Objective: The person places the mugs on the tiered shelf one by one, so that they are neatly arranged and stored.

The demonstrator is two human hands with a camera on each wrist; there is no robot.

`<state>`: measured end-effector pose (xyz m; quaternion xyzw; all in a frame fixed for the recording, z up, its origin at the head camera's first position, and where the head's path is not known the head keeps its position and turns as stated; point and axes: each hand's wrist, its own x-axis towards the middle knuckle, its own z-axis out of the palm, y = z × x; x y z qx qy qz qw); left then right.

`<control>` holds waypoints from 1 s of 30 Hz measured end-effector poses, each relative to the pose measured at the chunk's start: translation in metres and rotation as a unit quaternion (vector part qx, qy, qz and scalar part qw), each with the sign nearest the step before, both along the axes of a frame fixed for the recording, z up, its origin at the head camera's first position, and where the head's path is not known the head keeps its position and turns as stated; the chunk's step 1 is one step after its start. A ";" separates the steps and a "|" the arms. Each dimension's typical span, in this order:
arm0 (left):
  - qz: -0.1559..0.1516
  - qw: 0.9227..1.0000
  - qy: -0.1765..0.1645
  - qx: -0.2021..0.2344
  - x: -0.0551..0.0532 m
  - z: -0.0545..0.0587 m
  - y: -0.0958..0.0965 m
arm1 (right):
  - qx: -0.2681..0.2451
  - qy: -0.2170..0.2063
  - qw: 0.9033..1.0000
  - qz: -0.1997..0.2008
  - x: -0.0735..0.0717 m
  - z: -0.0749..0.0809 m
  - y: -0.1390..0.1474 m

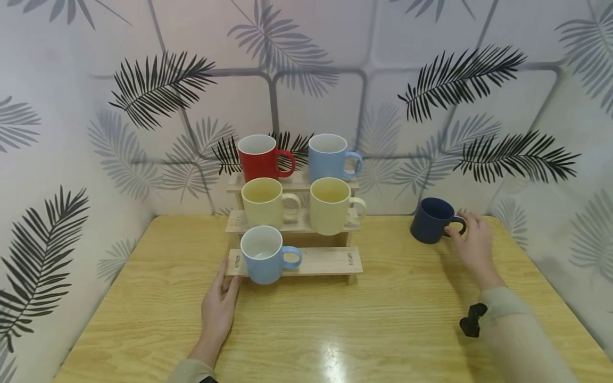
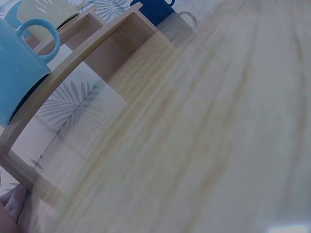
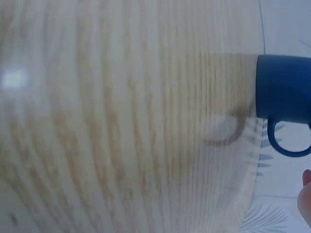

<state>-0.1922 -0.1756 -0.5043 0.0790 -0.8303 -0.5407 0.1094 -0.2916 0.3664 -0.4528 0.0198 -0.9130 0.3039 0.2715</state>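
A dark blue mug (image 1: 428,222) stands at the back right of the table, its handle pointing right. My right hand (image 1: 471,244) is at that handle with thumb and fingers apart; in the right wrist view a gap shows between the fingertip (image 3: 306,178) and the handle. My left hand (image 1: 219,303) holds the left end of the lowest step of a three-tier wooden rack (image 1: 325,261), thumb in front. On that step, toward the left, sits a light blue mug (image 1: 264,263), handle to the right.
Two pale yellow mugs (image 1: 263,207) stand on the middle step. The top step bears a red mug (image 1: 258,159) and another light blue mug (image 1: 327,159). A leaf-patterned wall covering (image 1: 321,101) rises behind the wooden table (image 1: 383,298).
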 end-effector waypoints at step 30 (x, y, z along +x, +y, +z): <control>-0.001 1.000 -0.003 -0.003 -0.001 -0.002 -0.001 | -0.174 -0.096 0.979 -0.051 -0.011 -0.016 -0.035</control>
